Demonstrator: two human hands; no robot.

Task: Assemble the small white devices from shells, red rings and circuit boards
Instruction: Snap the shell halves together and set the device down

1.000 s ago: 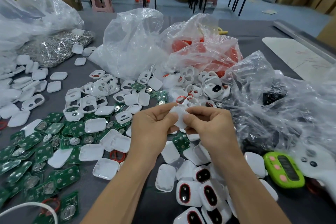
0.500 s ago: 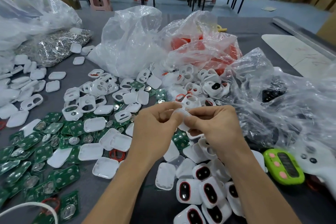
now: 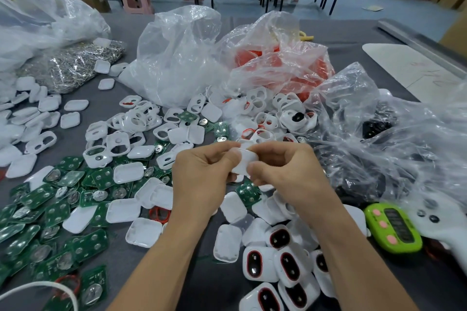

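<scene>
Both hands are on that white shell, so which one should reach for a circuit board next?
Left, probably. Most green circuit boards lie nearest the left hand, while the right hand sits above finished devices. Both pinch the white shell.

Nearest you, a bare strip of worktop (image 3: pixel 209 288) lies open between boards (image 3: pixel 83 242) on your left and finished devices (image 3: pixel 285 262) on your right. Ahead, loose shells (image 3: pixel 141 121) crowd the surface, walled in behind by plastic bags (image 3: pixel 177 58). To your right, another bag (image 3: pixel 379 139) and a green timer (image 3: pixel 394 227) block the way.
</scene>
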